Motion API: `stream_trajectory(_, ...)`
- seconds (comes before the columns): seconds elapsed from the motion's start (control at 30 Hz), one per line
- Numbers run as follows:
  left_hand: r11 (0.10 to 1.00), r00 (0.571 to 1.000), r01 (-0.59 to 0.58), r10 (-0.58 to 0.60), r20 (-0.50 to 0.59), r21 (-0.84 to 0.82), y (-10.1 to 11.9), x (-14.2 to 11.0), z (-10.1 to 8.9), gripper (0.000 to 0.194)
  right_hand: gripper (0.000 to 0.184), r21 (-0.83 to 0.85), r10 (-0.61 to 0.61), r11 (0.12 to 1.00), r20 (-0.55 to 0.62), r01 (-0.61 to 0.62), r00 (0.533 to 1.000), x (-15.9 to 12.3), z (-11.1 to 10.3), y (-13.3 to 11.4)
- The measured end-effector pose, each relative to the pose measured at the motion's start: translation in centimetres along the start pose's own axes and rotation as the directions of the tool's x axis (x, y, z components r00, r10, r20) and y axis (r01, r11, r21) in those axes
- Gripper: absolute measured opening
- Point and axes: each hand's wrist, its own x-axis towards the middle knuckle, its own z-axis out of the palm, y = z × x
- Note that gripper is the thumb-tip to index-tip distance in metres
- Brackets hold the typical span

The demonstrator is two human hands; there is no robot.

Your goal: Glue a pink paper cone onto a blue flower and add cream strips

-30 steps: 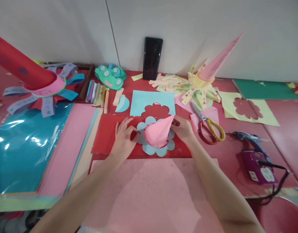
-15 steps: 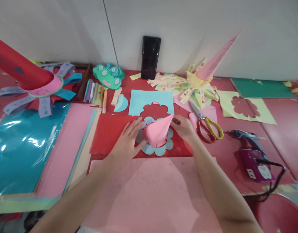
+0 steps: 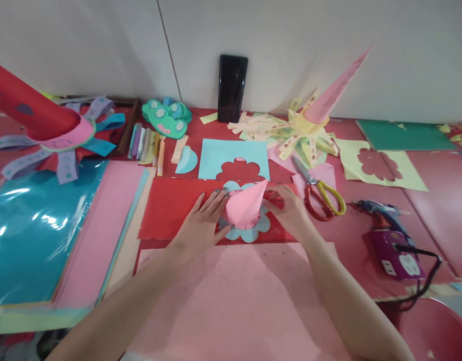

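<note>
A small pink paper cone point(image 3: 246, 206) stands over a light-blue flower-shaped paper ring point(image 3: 249, 234), its tip leaning to the upper right. Slits show along the cone's bottom edge. My left hand point(image 3: 200, 223) lies with fingers spread over the ring's left side, the fingertips against the cone's base. On the opposite side, my right hand point(image 3: 292, 213) rests at the ring's right petals, fingers loosely bent and thumb apart from the forefinger. Under the ring is a glossy red sheet point(image 3: 170, 208).
Scissors point(image 3: 316, 193), a glue gun point(image 3: 385, 213) and a purple box point(image 3: 394, 258) lie to the right. A phone point(image 3: 233, 90) leans on the wall. Cut-out blue paper point(image 3: 211, 153) lies behind the ring. A finished pink cone point(image 3: 336, 90) and a red one point(image 3: 35, 105) stand at either side.
My left hand has moved right onto the ring and against the cone. My right hand has shifted from the cone's tip down to the ring's right side.
</note>
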Motion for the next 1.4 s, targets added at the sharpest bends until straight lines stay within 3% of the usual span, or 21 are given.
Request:
stream_trajectory(0.17,1.0,1.0,-0.001,0.001,0.004,0.011,0.1,0.1,-0.1,0.065,0.017,-0.153,-0.172,0.976,-0.093,0.157,0.981,-3.0,0.5,-0.5)
stream_trajectory(0.33,1.0,1.0,-0.006,0.006,-0.007,0.007,0.1,0.1,-0.1,0.066,0.01,-0.3,-0.278,0.925,-0.115,0.233,0.954,-5.4,1.6,-0.7)
stream_trajectory(0.7,0.999,0.996,-0.029,0.031,-0.081,0.02,0.0,-0.1,0.2,0.065,0.013,-0.423,-0.447,0.829,-0.106,0.366,0.888,-6.0,2.6,-0.2)
stream_trajectory(0.97,0.998,0.995,-0.039,0.043,-0.09,0.043,-0.1,-0.1,0.3,0.065,0.013,-0.392,-0.437,0.844,-0.105,0.366,0.894,-6.1,2.8,-0.1)
stream_trajectory(1.27,0.999,0.998,-0.041,0.042,-0.04,0.029,-0.3,-0.4,-0.4,0.065,0.021,-0.278,-0.312,0.923,-0.133,0.267,0.941,-6.0,2.6,-0.6)
stream_trajectory(1.4,0.998,0.997,-0.059,0.061,-0.053,0.033,-0.4,-0.7,-0.5,0.067,0.025,-0.237,-0.307,0.934,-0.153,0.266,0.939,-6.0,2.3,-0.7)
